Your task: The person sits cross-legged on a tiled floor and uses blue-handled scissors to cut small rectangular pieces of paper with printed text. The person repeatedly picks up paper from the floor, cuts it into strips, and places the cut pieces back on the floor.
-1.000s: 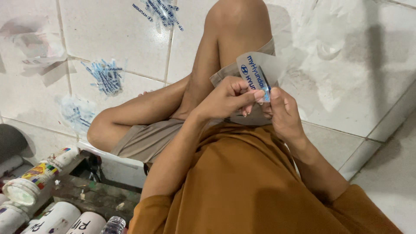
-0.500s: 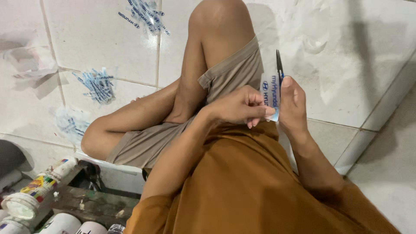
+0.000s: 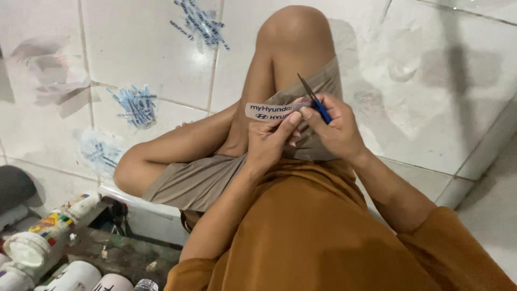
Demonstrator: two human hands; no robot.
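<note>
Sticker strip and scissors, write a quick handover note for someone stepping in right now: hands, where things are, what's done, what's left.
Left hand: pinches the sticker strip by its right end, above the lap.
Right hand: holds the blue-handled scissors, blades pointing up at the strip's right end.
Where things are: piles of cut stickers lie on the white tiled floor to the left; another pile lies near the top. Jars and bottles sit at lower left.
Done: several piles of stickers lie cut.
Left: the strip in hand seems uncut.
</note>
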